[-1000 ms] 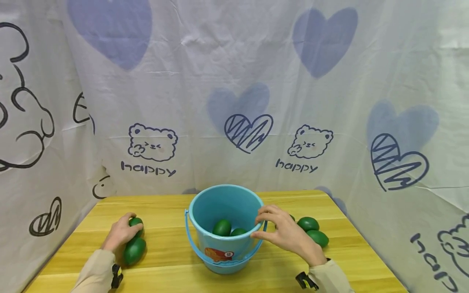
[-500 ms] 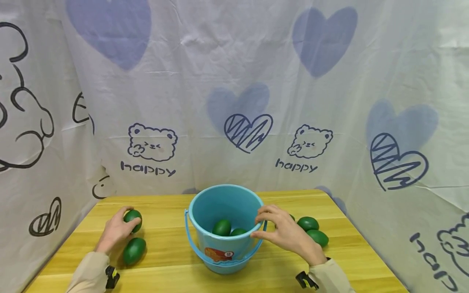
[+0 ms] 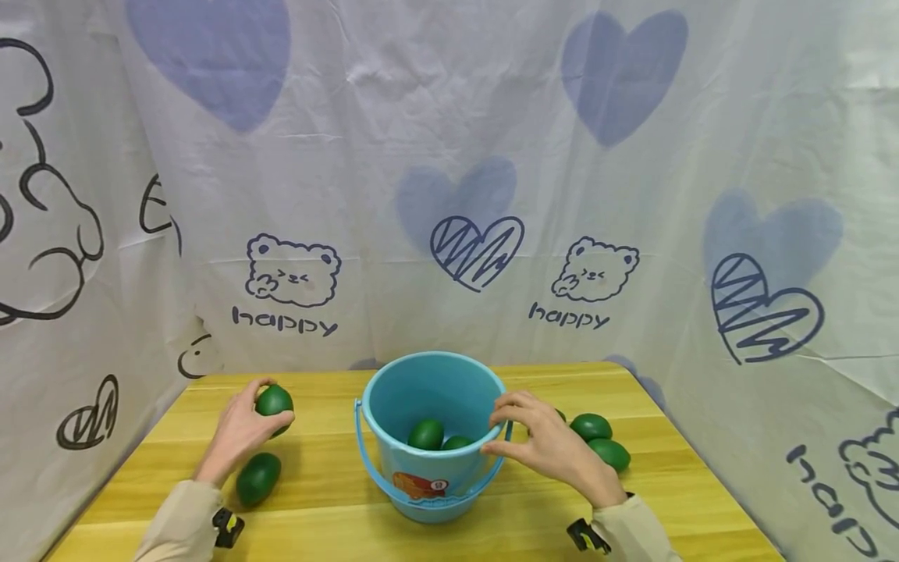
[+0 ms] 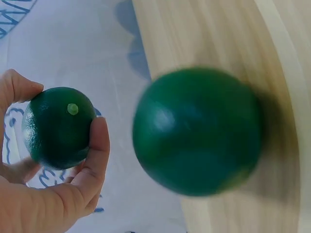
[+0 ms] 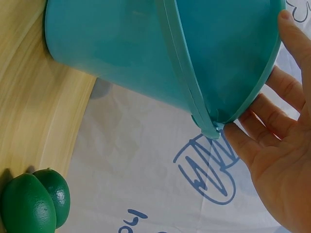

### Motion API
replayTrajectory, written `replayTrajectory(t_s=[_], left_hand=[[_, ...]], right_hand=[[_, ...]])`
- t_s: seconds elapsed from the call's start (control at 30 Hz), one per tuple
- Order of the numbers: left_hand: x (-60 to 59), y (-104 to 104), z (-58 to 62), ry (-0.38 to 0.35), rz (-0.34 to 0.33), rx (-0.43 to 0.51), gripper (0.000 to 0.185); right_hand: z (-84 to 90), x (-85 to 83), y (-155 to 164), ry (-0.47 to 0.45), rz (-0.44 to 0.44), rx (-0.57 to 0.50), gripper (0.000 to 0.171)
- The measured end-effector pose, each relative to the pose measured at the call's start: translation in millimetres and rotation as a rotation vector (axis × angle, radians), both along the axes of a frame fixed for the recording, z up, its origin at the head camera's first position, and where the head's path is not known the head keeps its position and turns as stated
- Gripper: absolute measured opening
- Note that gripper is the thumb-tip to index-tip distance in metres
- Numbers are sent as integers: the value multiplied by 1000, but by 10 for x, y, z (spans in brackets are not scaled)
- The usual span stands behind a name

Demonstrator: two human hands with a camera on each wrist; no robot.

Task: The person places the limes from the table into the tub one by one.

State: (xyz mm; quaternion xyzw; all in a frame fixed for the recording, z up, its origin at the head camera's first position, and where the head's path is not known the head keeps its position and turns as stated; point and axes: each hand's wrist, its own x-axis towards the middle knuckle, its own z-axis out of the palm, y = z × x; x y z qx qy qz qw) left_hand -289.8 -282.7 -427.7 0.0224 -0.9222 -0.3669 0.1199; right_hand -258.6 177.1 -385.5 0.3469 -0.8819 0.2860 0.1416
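Green oval fruit (image 3: pixel 274 400) could drop if your left grip (image 3: pixel 242 425), pinching it, slackens; your right grip (image 3: pixel 542 442) touches the blue plastic bucket (image 3: pixel 458 466).

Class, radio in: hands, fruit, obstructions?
Left hand gripping green fruit. Right hand touching blue bucket. Two fruits visible inside. No obstruction seen toward bucket.

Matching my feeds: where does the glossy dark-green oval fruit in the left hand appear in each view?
Head: the held fruit is left of the light-blue plastic bucket, in the left hand.
Left wrist: the held fruit is at left; the larger-looking green fruit is another.
Right wrist: not in it.
Shared landmark: the yellow wood-grain table, visible in all three.
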Motion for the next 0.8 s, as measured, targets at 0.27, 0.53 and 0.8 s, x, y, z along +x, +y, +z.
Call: replayTrajectory(t_s=[0.27,0.53,0.8], left_hand=[[-9,193,58,9,-15,47,64],[34,421,143,14,-31,117,64],[82,652,262,51,-89,176,61]], right_hand=[[-6,-11,0,17,5,-3,31],[-5,-11,0,14,4,-3,31],[-9,-10,3,21,11,-9,30]])
